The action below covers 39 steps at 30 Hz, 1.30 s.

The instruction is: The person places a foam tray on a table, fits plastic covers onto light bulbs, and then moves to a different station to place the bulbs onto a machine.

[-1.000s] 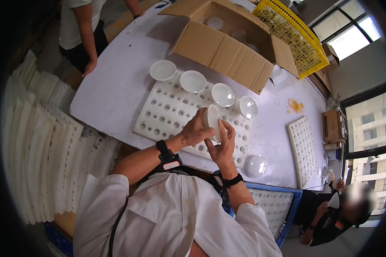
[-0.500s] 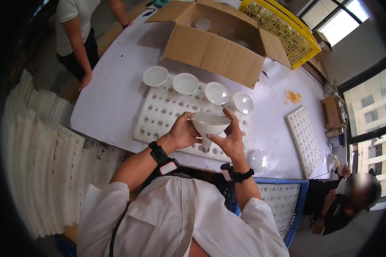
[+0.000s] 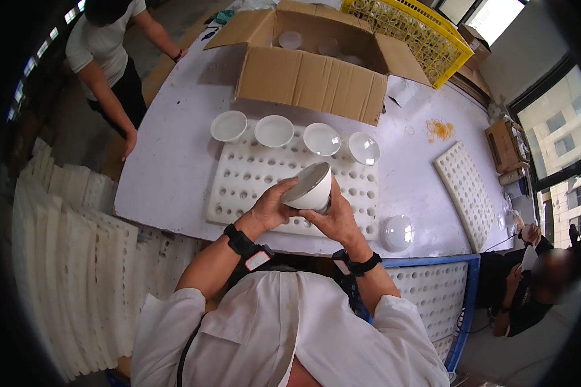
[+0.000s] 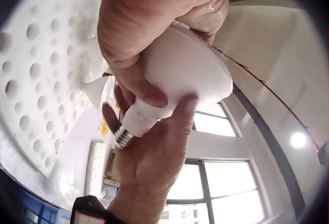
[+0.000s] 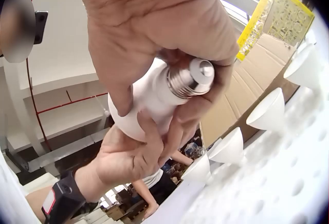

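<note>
Both hands hold a white reflector light bulb (image 3: 308,188) above a perforated white foam board (image 3: 252,187). Its wide face tilts up and to the left in the head view. My left hand (image 3: 272,205) grips the flared side near the rim, its thumb lying along the white body in the left wrist view. Around the narrow neck curls my right hand (image 3: 336,218); the metal screw base (image 5: 191,78) shows between its fingers in the right wrist view. Several similar bulbs (image 3: 274,131) stand face up in a row along the board's far edge.
An open cardboard box (image 3: 310,80) with bulbs inside stands behind the board, beside a yellow crate (image 3: 455,58). Rubber bands (image 3: 440,130), another foam board (image 3: 465,193) and a clear-domed item (image 3: 398,233) lie to the right. A blue crate (image 3: 472,303) is front right. Two other people are nearby.
The bulb has turned from lying on its side, through base-down, to a tilt with its face up and left. My right fingers have shifted to the neck and base.
</note>
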Available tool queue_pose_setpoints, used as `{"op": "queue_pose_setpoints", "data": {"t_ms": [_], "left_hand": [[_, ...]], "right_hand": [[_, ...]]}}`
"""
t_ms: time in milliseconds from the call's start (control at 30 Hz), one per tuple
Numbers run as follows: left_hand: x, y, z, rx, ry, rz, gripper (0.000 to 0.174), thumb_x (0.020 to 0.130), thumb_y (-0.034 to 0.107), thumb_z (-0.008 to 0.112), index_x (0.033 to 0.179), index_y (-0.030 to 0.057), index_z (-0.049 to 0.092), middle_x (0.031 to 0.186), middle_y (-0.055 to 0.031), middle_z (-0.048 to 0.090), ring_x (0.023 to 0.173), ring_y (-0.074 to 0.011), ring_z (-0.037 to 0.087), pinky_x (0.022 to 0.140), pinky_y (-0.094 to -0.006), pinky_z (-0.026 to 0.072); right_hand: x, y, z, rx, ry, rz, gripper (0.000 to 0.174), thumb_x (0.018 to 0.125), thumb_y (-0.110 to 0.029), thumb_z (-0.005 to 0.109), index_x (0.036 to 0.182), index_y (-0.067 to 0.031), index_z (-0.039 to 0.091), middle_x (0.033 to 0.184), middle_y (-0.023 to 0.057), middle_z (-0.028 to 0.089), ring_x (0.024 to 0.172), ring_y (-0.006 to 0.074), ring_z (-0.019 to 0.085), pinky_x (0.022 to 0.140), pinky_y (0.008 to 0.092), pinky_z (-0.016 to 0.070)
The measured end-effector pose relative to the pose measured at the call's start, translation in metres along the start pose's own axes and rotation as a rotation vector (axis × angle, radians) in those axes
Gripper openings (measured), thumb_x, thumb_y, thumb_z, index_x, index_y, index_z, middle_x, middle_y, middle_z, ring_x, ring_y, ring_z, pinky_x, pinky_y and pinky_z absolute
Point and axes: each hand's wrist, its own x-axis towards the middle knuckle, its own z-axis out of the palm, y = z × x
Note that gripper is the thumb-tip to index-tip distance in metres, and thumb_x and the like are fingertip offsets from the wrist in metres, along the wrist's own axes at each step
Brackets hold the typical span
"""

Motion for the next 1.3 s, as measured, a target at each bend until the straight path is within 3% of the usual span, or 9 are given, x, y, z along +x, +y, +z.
{"op": "queue_pose_setpoints", "data": {"t_ms": [100,233,633,800,1000,1100,1167,1233,1300], "left_hand": [[-0.001,0.001,0.010,0.604,0.311,0.363,0.060,0.086,0.034,0.056,0.131,0.0002,0.036,0.129,-0.0196,0.044,0.120,-0.0294,0.044,0.101,-0.0410,0.0343],[-0.001,0.015,0.011,0.966,0.071,0.359,0.054,0.094,0.031,0.045,0.137,0.0027,0.030,0.144,-0.0132,0.026,0.129,-0.0189,0.030,0.105,-0.0300,0.0251],[-0.012,0.019,0.021,0.875,0.000,0.254,0.049,0.098,0.033,0.029,0.138,0.0041,0.029,0.139,-0.0096,0.037,0.125,-0.0162,0.036,0.104,-0.0276,0.0283],[-0.006,0.009,0.014,1.048,-0.064,0.412,0.050,0.099,0.032,0.027,0.140,0.0041,0.023,0.147,-0.0077,0.020,0.134,-0.0178,0.018,0.109,-0.0292,0.0164],[0.000,0.008,-0.004,0.449,-0.020,0.393,0.059,0.094,0.030,0.045,0.139,0.0003,0.021,0.143,-0.0137,0.025,0.134,-0.0230,0.022,0.109,-0.0317,0.0183],[-0.004,0.010,-0.006,0.588,0.116,0.411,0.064,0.089,0.029,0.054,0.137,-0.0018,0.023,0.142,-0.0140,0.026,0.133,-0.0245,0.024,0.108,-0.0330,0.0210],[-0.007,0.008,-0.018,0.376,0.142,0.241,0.065,0.085,0.028,0.060,0.135,0.0011,0.028,0.138,-0.0156,0.033,0.128,-0.0271,0.032,0.105,-0.0376,0.0297],[-0.016,0.012,-0.015,-0.225,-0.163,-0.190,0.063,0.082,0.024,0.065,0.132,0.0043,0.033,0.130,-0.0150,0.043,0.120,-0.0278,0.043,0.099,-0.0423,0.0378],[-0.020,0.011,-0.015,-0.261,-0.203,-0.203,0.063,0.079,0.021,0.067,0.132,0.0073,0.034,0.123,-0.0134,0.050,0.113,-0.0280,0.050,0.095,-0.0444,0.0421]], "right_hand": [[-0.004,0.001,0.001,0.069,-0.002,0.009,0.099,0.061,-0.018,0.081,0.138,-0.0037,0.020,0.123,0.0196,0.050,0.108,0.0323,0.054,0.089,0.0366,0.0447],[-0.008,0.001,0.010,-0.056,-0.052,-0.052,0.101,0.060,-0.018,0.082,0.137,0.0000,0.019,0.115,0.0229,0.054,0.101,0.0366,0.057,0.083,0.0379,0.0476],[-0.014,-0.018,0.015,-0.162,-0.147,0.084,0.105,0.063,-0.020,0.080,0.138,-0.0024,0.009,0.101,0.0253,0.060,0.092,0.0406,0.059,0.077,0.0426,0.0499],[-0.012,0.003,0.020,-0.180,-0.132,0.068,0.107,0.062,-0.022,0.081,0.139,-0.0040,0.009,0.099,0.0265,0.060,0.092,0.0405,0.059,0.076,0.0420,0.0503],[-0.008,0.009,0.011,-0.198,-0.044,-0.031,0.104,0.061,-0.025,0.081,0.140,-0.0057,0.014,0.101,0.0243,0.060,0.086,0.0408,0.060,0.074,0.0428,0.0504],[-0.006,0.010,0.012,-0.128,0.064,-0.089,0.104,0.060,-0.023,0.081,0.139,-0.0054,0.016,0.100,0.0242,0.060,0.085,0.0403,0.061,0.073,0.0428,0.0505],[-0.005,0.008,0.015,-0.067,0.077,-0.071,0.102,0.060,-0.019,0.080,0.139,-0.0053,0.018,0.106,0.0241,0.058,0.091,0.0396,0.059,0.076,0.0417,0.0499],[-0.003,0.008,0.018,-0.004,0.086,-0.055,0.100,0.060,-0.015,0.079,0.139,-0.0053,0.019,0.112,0.0239,0.055,0.097,0.0388,0.057,0.079,0.0406,0.0492],[-0.001,0.010,0.014,-0.332,0.138,-0.397,0.094,0.060,-0.005,0.074,0.138,-0.0062,0.021,0.126,0.0226,0.043,0.112,0.0379,0.046,0.088,0.0396,0.0448]]}}
